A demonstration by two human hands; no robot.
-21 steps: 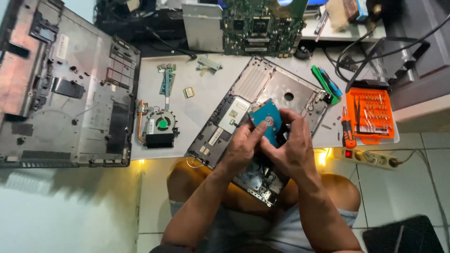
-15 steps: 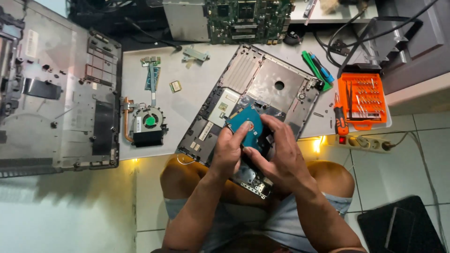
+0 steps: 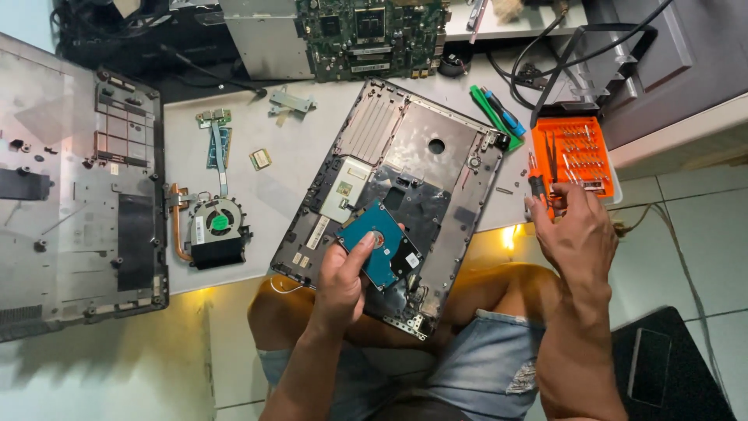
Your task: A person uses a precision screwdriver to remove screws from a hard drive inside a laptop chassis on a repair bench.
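Note:
My left hand point(image 3: 341, 284) grips a hard drive point(image 3: 379, 243) with a blue circuit board facing up and holds it against the near part of an opened grey laptop chassis point(image 3: 436, 168). The chassis rests partly on the white table and partly over my knees. My right hand point(image 3: 576, 234) is off to the right at the table's edge. Its thumb and fingertips pinch the lower end of a small orange-and-black screwdriver point(image 3: 536, 181) beside an open orange bit case point(image 3: 573, 152).
A cooling fan with a copper heat pipe point(image 3: 214, 226), a small board with a ribbon point(image 3: 218, 140) and a loose chip point(image 3: 260, 159) lie left of the chassis. A grey laptop cover point(image 3: 78, 187) fills the far left. A green motherboard point(image 3: 366, 31) sits at the back, with green and blue tools point(image 3: 499, 117) nearby.
My right hand has let go of the hard drive and moved right to the screwdriver by the orange case. My left hand still holds the drive.

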